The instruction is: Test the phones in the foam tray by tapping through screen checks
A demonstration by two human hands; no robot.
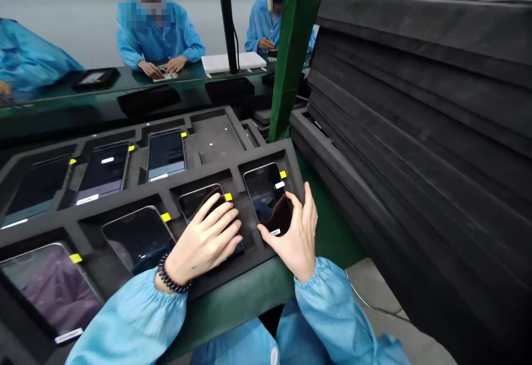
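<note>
A black foam tray with two rows of compartments lies in front of me, smartphones in them with yellow tabs at their edges. My right hand grips the smartphone in the near right compartment, thumb at its lower left corner and fingers along its right edge. White stickers mark this phone's screen. My left hand, fingers stretched out, lies over the neighbouring smartphone and hides much of it. Left of that hand are another smartphone and one with a pinkish reflection.
Stacked black foam trays rise on the right, beside a green post. Across the bench, a co-worker in blue handles small items; another person sits farther right. A blue sleeve shows at far left.
</note>
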